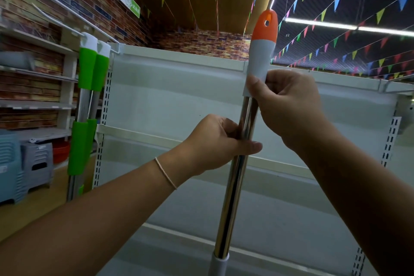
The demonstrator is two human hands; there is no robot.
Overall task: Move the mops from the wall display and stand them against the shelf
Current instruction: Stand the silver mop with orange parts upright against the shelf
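I hold one mop upright in front of a white shelf unit (pixel 179 101). Its chrome pole (pixel 233 186) ends in a grey and orange handle (pixel 263 40) that rises above the shelf top. My right hand (pixel 289 107) grips the pole just under the grey sleeve. My left hand (pixel 215 143) grips the chrome pole lower down. The mop's head is below the frame. Two mops with green and white handles (pixel 89 69) stand at the shelf unit's left end.
The shelf has white boards and perforated uprights (pixel 389 139). At the left stands a brick-patterned wall with grey shelves (pixel 33 103). Stacked grey plastic stools (pixel 38 161) and a red basin sit on the floor there. Coloured pennants hang overhead.
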